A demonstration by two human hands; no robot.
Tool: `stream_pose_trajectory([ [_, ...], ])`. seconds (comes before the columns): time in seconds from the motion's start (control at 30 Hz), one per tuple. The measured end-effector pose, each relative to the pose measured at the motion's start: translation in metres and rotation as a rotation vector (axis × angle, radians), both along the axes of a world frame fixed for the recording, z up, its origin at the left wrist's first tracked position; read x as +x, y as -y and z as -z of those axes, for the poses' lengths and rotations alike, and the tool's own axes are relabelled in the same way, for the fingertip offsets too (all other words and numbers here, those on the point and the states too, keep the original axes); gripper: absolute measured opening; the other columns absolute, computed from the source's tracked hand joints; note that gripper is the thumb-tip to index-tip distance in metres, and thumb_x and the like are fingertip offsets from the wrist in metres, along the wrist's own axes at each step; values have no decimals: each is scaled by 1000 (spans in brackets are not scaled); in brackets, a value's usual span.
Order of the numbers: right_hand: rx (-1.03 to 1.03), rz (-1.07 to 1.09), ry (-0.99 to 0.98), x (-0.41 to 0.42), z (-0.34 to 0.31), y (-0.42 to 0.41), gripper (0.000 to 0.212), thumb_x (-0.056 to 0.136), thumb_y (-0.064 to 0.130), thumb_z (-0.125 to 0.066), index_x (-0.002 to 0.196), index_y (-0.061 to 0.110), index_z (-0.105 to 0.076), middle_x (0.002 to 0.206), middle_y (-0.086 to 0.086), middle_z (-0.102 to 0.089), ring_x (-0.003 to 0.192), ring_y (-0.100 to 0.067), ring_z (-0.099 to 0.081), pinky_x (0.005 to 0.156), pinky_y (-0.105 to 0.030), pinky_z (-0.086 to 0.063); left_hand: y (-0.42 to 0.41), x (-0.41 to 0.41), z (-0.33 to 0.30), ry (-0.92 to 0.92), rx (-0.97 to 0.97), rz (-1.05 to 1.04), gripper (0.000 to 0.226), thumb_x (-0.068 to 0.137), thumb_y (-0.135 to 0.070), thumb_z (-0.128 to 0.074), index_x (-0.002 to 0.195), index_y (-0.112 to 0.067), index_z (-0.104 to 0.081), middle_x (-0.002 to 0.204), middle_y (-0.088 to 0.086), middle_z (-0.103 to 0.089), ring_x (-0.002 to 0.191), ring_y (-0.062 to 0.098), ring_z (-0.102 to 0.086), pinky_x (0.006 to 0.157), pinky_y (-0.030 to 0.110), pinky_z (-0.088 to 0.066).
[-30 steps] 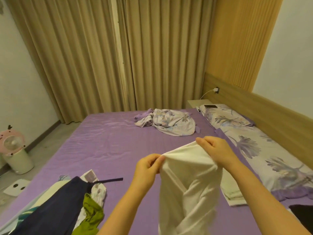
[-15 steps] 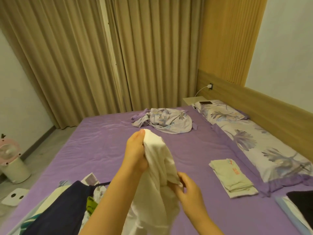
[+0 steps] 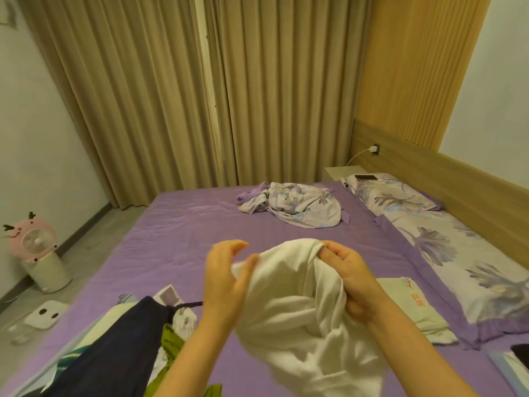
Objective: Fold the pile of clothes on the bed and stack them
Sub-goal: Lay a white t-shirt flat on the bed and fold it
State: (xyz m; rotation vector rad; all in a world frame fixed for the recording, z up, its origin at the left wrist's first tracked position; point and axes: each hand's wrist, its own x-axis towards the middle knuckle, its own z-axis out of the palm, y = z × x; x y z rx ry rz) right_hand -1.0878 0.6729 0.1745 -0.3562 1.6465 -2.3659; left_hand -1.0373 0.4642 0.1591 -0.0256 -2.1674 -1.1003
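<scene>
A white garment hangs bunched in front of me above the purple bed. My right hand grips its upper right part, fingers tucked into the folds. My left hand is at the cloth's upper left edge with fingers spread and only the thumb against the fabric. The unfolded pile lies at the lower left: a navy garment, a green one and white printed pieces. A folded pale garment lies to the right, near the pillows.
A crumpled floral sheet lies at the far middle of the bed. Floral pillows line the wooden headboard, with a phone on the far one. A pink fan and a white scale stand on the floor at left.
My left hand has let go of the garment's top and opened beside it. My right hand has moved up from the lower cloth and now grips the top right.
</scene>
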Motion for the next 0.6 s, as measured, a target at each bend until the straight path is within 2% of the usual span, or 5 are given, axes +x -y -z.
stream_pose_trajectory([
  [0.1, -28, -99, 71, -2, -1, 5, 27, 88, 19, -61, 106, -1, -63, 100, -26, -68, 85, -35, -68, 67, -39, -56, -49, 8, 3, 191, 126, 323, 30, 76, -49, -67, 102, -40, -55, 101, -23, -58, 96, -2, -56, 79, 11, -43],
  [0.2, -6, -48, 122, -6, -1, -5, 31, 77, 27, -71, 100, 8, -61, 92, -20, -69, 77, -30, -68, 60, -37, -55, -74, 3, 7, 357, 331, 406, 13, 81, -33, -72, 84, -30, -59, 72, -19, -58, 64, -2, -50, 60, 14, -41],
  [0.33, 486, 236, -196, -12, 4, -32, 26, 74, 31, -77, 80, 15, -58, 69, -1, -61, 60, -9, -55, 55, -19, -45, -81, -4, 6, 457, 601, 474, 13, 91, -27, -63, 90, -14, -64, 75, -3, -60, 70, 11, -54, 61, 25, -45],
  [0.47, 683, 474, -366, 5, 17, -43, 21, 81, 45, -68, 85, 29, -55, 89, 12, -60, 83, -1, -56, 66, -10, -41, -95, -12, 2, 515, 822, 404, 18, 94, -25, -58, 99, -9, -65, 92, 4, -72, 81, 16, -68, 67, 29, -55],
  [0.6, 729, 497, -387, 40, 44, -34, 44, 68, 77, -55, 89, 38, -52, 102, 27, -47, 101, 8, -45, 81, -6, -35, -94, -23, -4, 534, 969, 303, 22, 96, -24, -54, 100, -4, -63, 93, 14, -72, 82, 25, -68, 67, 37, -56],
])
